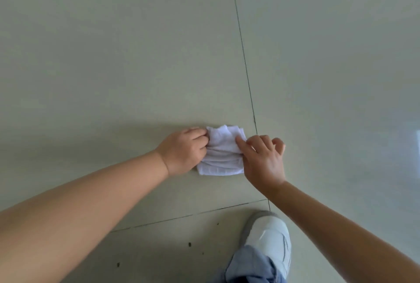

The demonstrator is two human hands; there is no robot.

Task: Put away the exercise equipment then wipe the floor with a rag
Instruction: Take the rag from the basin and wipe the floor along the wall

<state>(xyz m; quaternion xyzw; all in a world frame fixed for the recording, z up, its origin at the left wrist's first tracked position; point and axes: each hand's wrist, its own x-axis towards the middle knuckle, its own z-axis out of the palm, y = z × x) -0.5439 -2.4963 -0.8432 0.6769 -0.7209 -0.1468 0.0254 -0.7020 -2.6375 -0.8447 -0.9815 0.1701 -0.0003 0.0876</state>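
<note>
While the left hand's (181,150) fingers (200,138) pinch the rag's (221,154) left edge, the right hand (264,160) presses its right side with loosely spread fingers, likely bunching it flat for wiping. The rag lies on the floor (136,67), just left of a tile seam (244,60), far of the shoe (269,237).

No text, label, brand, number or sign can be read anywhere: not on the rag (221,152), the shoe (269,239) or the floor (125,55).

Soft, even daylight — mildly hazy picture.
Pale glare on the floor (386,123) at right; faint shadow left; edges bend.
</note>
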